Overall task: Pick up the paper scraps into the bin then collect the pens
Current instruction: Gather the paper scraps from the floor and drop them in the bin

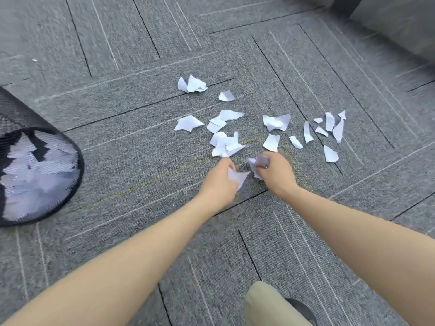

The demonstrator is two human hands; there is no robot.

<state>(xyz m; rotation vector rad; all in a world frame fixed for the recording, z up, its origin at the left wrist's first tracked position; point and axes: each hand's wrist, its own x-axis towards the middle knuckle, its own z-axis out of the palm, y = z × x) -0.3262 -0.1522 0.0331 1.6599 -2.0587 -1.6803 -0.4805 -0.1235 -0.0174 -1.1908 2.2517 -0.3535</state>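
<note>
Several torn white paper scraps (226,140) lie scattered on the grey carpet, from the centre out to the right. My left hand (220,182) is closed around a white scrap (237,177) low over the carpet. Just to its right, my right hand (276,174) grips a crumpled bunch of scraps (257,164). A black mesh bin (35,165) stands at the left edge, and white paper shows through its mesh wall. No pens are in view.
The floor is grey carpet tile (141,102) with dark seams. A pale grey piece of furniture (395,27) fills the top right corner. My knee (266,304) and a dark shoe (301,311) sit at the bottom edge.
</note>
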